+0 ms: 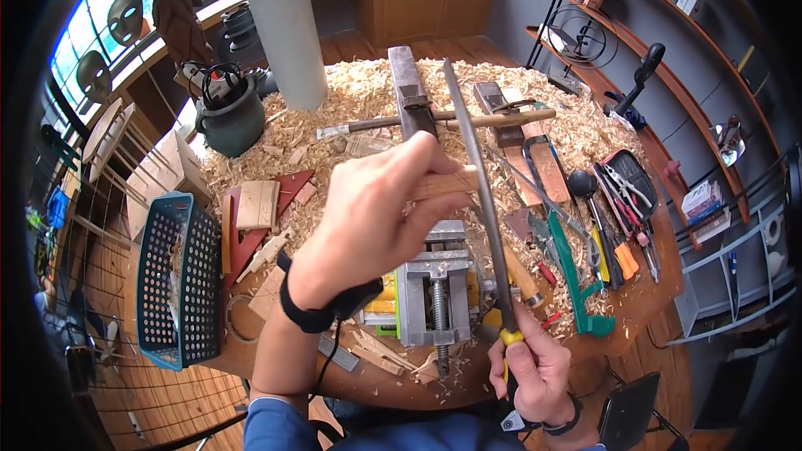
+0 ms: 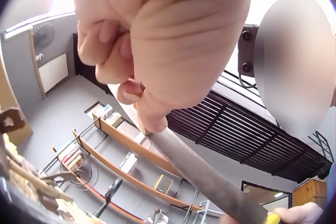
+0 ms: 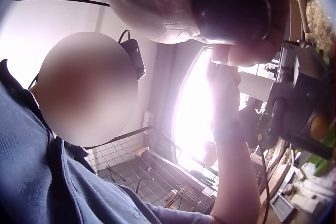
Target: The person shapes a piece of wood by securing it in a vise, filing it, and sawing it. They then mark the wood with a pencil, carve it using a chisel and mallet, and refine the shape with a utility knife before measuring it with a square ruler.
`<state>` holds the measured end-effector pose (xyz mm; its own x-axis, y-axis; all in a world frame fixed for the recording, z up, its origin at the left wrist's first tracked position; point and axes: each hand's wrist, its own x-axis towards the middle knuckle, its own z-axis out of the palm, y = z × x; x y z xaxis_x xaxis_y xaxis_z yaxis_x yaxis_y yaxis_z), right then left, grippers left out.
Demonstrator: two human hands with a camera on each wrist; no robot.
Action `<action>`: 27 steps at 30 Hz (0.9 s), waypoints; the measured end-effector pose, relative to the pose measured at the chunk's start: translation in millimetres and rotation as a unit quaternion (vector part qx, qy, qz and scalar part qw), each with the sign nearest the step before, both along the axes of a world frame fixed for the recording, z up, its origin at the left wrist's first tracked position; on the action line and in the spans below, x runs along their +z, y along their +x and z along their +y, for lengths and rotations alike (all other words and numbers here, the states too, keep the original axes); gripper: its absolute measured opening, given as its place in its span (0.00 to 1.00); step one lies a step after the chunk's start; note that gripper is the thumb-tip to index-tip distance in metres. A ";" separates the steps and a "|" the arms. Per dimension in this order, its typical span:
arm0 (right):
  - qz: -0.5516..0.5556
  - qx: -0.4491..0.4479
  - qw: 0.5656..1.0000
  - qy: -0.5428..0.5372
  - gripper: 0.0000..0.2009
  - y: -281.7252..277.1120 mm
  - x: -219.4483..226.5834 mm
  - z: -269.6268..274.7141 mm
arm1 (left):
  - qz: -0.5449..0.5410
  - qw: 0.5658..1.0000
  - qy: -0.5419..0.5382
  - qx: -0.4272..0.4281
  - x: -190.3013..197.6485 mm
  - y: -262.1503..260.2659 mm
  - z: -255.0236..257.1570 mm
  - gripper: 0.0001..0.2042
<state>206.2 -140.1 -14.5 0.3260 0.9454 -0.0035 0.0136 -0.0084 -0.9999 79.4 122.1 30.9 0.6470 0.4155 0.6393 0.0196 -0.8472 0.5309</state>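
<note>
My left hand (image 1: 368, 196) pinches a small light wooden piece (image 1: 447, 185) between thumb and fingers, above the bench vise (image 1: 434, 292). Lower right, my right hand (image 1: 539, 367) grips the handle of a long grey metal file (image 1: 474, 159), which has a yellow collar (image 1: 511, 336). The file slants up and away, its blade right at the end of the wooden piece. In the left wrist view the file blade (image 2: 205, 174) meets the left fingertips, and the wood is mostly hidden by the hand. The dark rounded handle end (image 3: 231, 11) shows under the right palm in the right wrist view.
Wood shavings (image 1: 359, 83) cover the back of the bench. Hand planes (image 1: 407, 83) and a hammer (image 1: 501, 119) lie there. A green saw (image 1: 576, 284) and pliers (image 1: 626, 188) are at right. A teal basket (image 1: 177, 284), a dark pot (image 1: 234, 121) and a tall bottle (image 1: 288, 33) stand left.
</note>
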 end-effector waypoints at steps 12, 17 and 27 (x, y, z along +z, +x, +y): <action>-0.002 -0.009 1.000 0.011 0.27 -3.9 -3.2 -0.3 | 0.010 0.999 -0.007 -0.047 -5.6 3.5 -4.1 0.12; -0.012 -0.027 1.000 0.012 0.26 -0.8 2.2 0.8 | -0.009 0.998 0.008 -0.065 -6.9 6.1 -1.4 0.12; -0.020 -0.030 0.999 0.020 0.27 -2.1 1.0 1.6 | -0.024 0.999 -0.007 -0.039 -10.8 8.9 -4.8 0.12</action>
